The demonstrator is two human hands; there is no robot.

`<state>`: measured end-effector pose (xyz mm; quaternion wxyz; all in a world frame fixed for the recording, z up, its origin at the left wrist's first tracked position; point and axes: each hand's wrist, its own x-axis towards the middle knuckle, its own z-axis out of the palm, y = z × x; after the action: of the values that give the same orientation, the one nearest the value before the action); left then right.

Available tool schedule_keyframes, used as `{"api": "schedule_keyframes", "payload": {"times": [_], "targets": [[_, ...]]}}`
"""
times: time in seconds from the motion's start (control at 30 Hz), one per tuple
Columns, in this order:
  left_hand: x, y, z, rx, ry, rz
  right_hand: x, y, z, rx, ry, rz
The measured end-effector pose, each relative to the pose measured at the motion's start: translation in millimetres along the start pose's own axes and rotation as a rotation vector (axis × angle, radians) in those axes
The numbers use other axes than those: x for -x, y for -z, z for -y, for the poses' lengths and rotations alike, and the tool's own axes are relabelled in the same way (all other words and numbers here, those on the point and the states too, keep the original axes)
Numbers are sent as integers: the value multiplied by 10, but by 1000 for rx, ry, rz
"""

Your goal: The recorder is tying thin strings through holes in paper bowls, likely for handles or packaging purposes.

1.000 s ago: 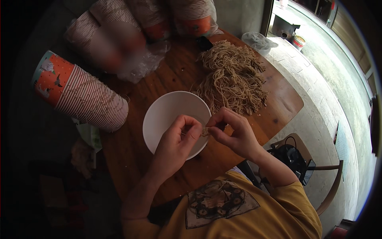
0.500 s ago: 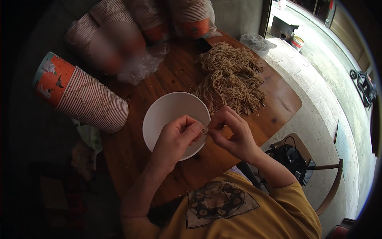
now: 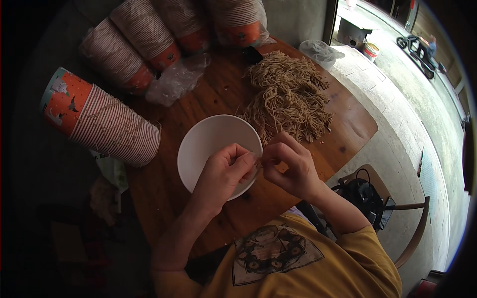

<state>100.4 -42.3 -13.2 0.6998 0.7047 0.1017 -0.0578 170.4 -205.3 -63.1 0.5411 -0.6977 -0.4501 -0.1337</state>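
A white round paper bucket stands on the wooden table before me, its mouth facing up. Over its near right side my left hand is closed, thumb pressed against the bent fingers. My right hand, just right of the rim, makes a pinch, its fingertips almost meeting those of the left. Something small and pale brown shows between the fingertips, too small and blurred to name. Just beyond my right hand lies a big heap of tan cords, partly tangled.
A leaning stack of nested orange buckets, with cords along its side, is at the left. Plastic-wrapped bucket stacks and a crumpled clear bag lie at the back. On the right, a chair holds a black bag.
Both hands stay nearly in place; the right fingers have shifted slightly at the pinch. Outside, a person on a scooter has come into view further up the road.
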Motion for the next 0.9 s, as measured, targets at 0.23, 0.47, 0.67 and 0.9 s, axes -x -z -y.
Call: {"api": "schedule_keyframes", "payload": {"times": [0.23, 0.47, 0.67, 0.9], "targets": [[8, -44, 11, -130, -261, -63, -9, -4, -49, -245, -163, 16], [-10, -27, -4, -709, -659, -94, -26, -5, -53, -255, -143, 20], [-5, -41, 38, -757, -671, -114, -25, 1, -50, -305, -193, 39], [0, 28, 104, -122, -197, 43, 14, -10, -90, -384, -223, 24]]}}
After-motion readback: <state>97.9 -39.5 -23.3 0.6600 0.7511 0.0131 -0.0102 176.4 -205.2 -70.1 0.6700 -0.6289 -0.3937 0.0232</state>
